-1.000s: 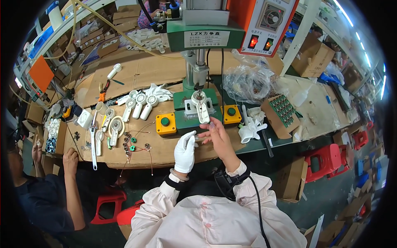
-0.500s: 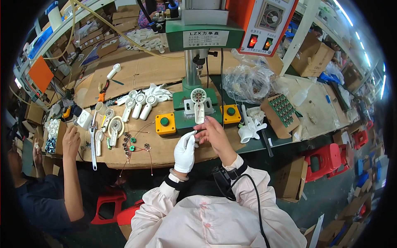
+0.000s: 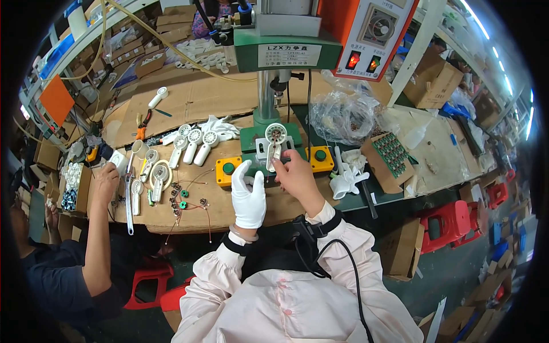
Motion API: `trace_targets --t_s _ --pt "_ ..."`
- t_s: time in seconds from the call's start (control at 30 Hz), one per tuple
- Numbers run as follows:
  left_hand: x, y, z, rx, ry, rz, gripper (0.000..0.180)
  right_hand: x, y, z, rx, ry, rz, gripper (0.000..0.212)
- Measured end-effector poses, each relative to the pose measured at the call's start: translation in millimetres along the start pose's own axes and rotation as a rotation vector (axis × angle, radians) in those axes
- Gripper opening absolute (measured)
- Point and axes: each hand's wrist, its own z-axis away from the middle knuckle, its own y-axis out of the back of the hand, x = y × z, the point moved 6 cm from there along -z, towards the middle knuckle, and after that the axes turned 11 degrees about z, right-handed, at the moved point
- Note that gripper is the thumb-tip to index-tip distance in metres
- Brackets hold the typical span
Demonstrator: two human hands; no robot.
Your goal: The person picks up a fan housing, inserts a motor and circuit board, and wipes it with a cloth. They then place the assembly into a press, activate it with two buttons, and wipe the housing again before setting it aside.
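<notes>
- Logged, since the earlier frame, a shift of the gloved left hand (image 3: pixel 248 197) leftward, clear of the bare right hand (image 3: pixel 297 174), and of the latter up from the near end of the white fan housing (image 3: pixel 273 150) to its right side.
- Noted also a slight leftward swing of the handle end.
- Located the housing on the green press base (image 3: pixel 249 140), in front of the press column (image 3: pixel 266 100).
- Read the long axis as running from the round head, at the far side, down toward the body, with the handle leaning a little left.
- Marked the right hand as nearer, with thumb and forefinger at the handle's right edge (touching, by appearance; cannot tell whether clamped).
- Found the left hand apart from the housing, with thumb and fingers spread and nothing between them.
- Placed the handle end up and to the right of the left thumb.
- Saw the left fingertips just beside the left yellow button box (image 3: pixel 223 178).
- Recorded the right yellow button box (image 3: pixel 323 166) beyond the right knuckles.
</notes>
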Motion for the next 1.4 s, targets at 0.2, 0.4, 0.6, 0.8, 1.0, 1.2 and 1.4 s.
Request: trace_targets --t_s 0.2,0.4,0.6,0.8,1.0,1.2,1.4 --pt "-4 -10 -7 -0.131 0.206 0.008 0.038 7 -4 -17 0.186 0.15 0.258 0.027" --pt "-10 -10 -9 -0.102 0.134 0.039 0.037 -4 -2 -15 0.25 0.236 0.285 0.025" --pt "-1 -5 -11 -0.301 0.497 0.215 0.029 -38 -5 21 0.013 0.334 0.116 0.021" --pt "12 64 -85 -0.477 -0.176 -0.529 0.031 -28 1 56 -0.2 0.366 -0.339 0.019" --pt "-53 64 -213 -0.719 0.001 -0.988 0.02 25 46 72 -0.19 0.216 -0.349 0.017" --pt "-160 20 -257 -0.828 0.188 -1.105 0.024 66 83 99 -0.083 0.027 -0.366 0.015" --pt "-204 16 -278 -0.143 0.653 0.288 0.023 87 95 104 -0.019 -0.025 -0.373 0.016"
